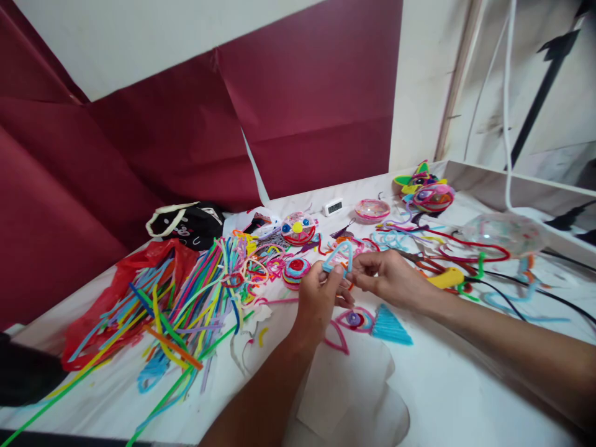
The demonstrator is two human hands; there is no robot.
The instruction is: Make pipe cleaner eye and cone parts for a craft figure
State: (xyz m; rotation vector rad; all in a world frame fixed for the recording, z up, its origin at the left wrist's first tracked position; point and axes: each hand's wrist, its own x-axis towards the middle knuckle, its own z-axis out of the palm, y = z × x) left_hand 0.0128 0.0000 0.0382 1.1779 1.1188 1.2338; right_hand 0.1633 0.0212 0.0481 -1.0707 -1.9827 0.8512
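A light blue pipe cleaner [344,249], bent into a triangle outline, stands up between my two hands over the table. My left hand [320,293] pinches its lower edge between thumb and fingers. From the right, my right hand [385,273] has its fingertips closed at the triangle's lower right corner, where they partly hide it. Just below the hands lie a filled blue pipe-cleaner triangle [390,326], a pink eye shape with a purple centre [356,320] and a pink leaf-shaped outline [343,346].
Loose colourful pipe cleaners [205,298] spread leftward over a red plastic bag [162,254]. Behind the hands stand a decorated ball [298,228] and a clear bowl [371,210]. A yellow-handled tool [446,278] lies right, near black cables [549,288]. White paper [347,391] lies in front.
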